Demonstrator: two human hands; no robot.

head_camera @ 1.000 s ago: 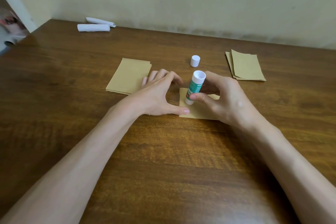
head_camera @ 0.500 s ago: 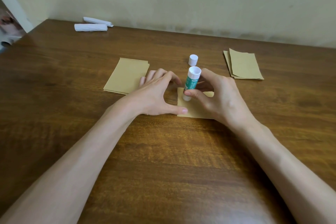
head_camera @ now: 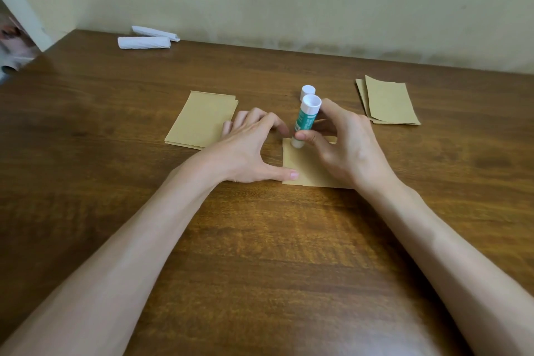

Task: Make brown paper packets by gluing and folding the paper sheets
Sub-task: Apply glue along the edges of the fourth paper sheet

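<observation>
Where the right hand (head_camera: 346,150) sits: centre of the frame, thumb and fingers pinching a green-and-white plastic glue stick (head_camera: 307,119) near its lower end.
Glue stick: tilted, top leaning toward the upper right, lower end touching the far left corner of a small rectangular brown paper sheet (head_camera: 306,171).
Label writing: pale print on the green band, too blurred to read.
Left hand (head_camera: 245,150): spread wide just left of the sheet, thumb tip pressing its near left edge, fingers arched down; it holds nothing.
Cap: small white plastic cap (head_camera: 307,90), just behind the stick's top.
Left stack: flat brown paper sheets (head_camera: 202,121), left of centre, beside the left fingers.
Right stack: overlapping brown paper pieces (head_camera: 387,101), upper right, well apart.
White rolls: two rolled white papers (head_camera: 143,42), upper left, near the wall.
Table: dark brown wooden table (head_camera: 260,240) beneath everything.
</observation>
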